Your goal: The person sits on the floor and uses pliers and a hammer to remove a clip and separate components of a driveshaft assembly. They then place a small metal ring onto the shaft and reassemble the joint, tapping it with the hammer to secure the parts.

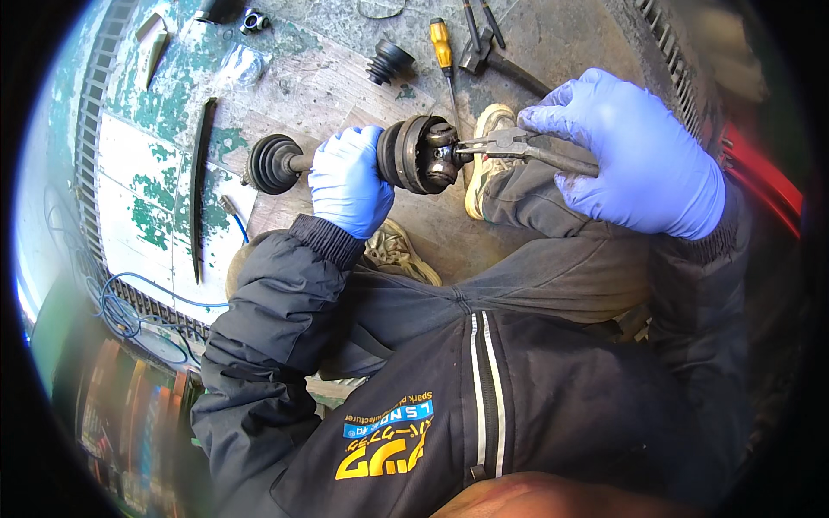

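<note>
The axle (397,155) is above the floor (345,95), its shaft running through the left hand (352,180), whose fingers wrap round it between two ribbed ends. At its open end are the tips of the pliers (511,145), gripped in the right hand's (635,151) fingers. Beyond lie a boot (390,62), screwdriver (441,45) and hammer (516,72).

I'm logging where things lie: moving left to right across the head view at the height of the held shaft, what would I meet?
Long black strip → ribbed boot → gloved left hand → dark cup-shaped joint end → pliers → gloved right hand.
</note>
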